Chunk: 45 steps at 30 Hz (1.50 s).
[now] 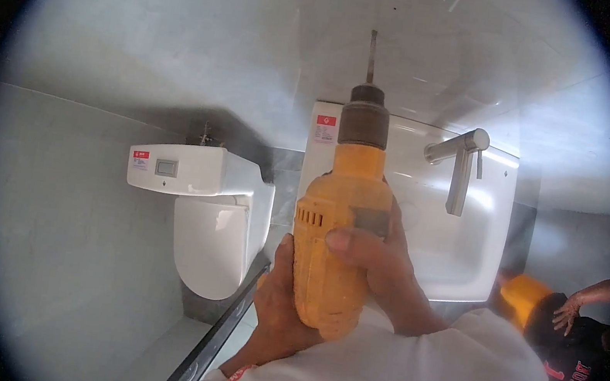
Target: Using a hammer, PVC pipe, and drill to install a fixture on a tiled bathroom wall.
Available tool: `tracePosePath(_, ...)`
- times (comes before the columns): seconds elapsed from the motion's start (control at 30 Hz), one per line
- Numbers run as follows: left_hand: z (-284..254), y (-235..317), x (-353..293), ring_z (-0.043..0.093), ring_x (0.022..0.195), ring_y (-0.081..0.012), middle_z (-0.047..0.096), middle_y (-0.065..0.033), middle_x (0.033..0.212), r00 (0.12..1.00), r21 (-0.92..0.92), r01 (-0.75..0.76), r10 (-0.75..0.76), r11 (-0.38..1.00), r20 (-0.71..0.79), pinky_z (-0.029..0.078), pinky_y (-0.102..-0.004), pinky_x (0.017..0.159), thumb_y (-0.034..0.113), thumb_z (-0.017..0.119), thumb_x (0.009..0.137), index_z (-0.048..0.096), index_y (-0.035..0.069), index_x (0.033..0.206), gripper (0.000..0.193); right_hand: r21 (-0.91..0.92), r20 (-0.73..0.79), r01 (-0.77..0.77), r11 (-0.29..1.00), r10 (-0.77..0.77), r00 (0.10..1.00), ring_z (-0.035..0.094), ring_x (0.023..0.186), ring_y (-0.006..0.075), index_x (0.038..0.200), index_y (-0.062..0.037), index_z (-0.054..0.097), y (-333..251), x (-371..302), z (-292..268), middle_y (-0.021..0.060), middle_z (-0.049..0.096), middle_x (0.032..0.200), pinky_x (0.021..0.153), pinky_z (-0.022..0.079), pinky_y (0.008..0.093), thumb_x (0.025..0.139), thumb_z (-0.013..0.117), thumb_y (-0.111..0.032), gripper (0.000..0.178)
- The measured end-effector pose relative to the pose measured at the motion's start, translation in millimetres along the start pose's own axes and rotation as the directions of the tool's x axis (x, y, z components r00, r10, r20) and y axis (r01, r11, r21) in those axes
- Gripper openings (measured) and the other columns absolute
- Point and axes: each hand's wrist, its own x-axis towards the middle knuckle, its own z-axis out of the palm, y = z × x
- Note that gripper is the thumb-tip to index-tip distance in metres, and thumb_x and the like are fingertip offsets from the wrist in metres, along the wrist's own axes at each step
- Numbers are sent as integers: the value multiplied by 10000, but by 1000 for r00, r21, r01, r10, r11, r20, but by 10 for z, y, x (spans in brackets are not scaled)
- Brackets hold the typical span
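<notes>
Basically, scuffed yellow-orange drill (330, 280), side vent slots (311, 216), dark chuck (365, 121), thin bit (372, 58) aimed at the grey wall (225, 39), left hand (279, 308) and right hand (389, 274) gripping its body.

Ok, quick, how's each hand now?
Left hand: holding the yellow drill, partly hidden behind it.
Right hand: holding the same drill from its right side.

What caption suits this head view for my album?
Left hand and right hand grip a yellow drill near a white washbasin.

Bathroom, with toilet (210, 239) and washbasin (459, 255)
</notes>
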Motion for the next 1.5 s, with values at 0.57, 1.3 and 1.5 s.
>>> tracePosePath(0.57,7,-7,23,682,792,-343,640,-192,1028,1000,-53,8,-8,999,4,558,-395,628,280,882,611,243,-65,1392,1065,21,57,20,1000,-21,998,591,968,188,1277,-49,379,74,21,-52,87,559,1059,876,515,373,700,794,-156,719)
tracePosePath(1.3,228,313,-39,463,1272,-289,413,-147,1380,874,-279,455,-484,846,-38,362,-449,1096,11,771,634,205,108,1468,1012,31,160,79,996,-83,984,529,1024,196,1285,-41,369,68,32,-113,84,499,1086,917,465,368,722,785,-238,727)
tracePosePath(1.5,104,180,-54,489,1239,-265,448,-144,1331,952,-138,295,-303,945,-40,394,-421,1067,35,796,634,212,89,1459,1013,35,178,126,991,-130,975,552,978,173,1255,-45,389,135,80,-97,84,524,1045,900,480,370,741,772,-220,664)
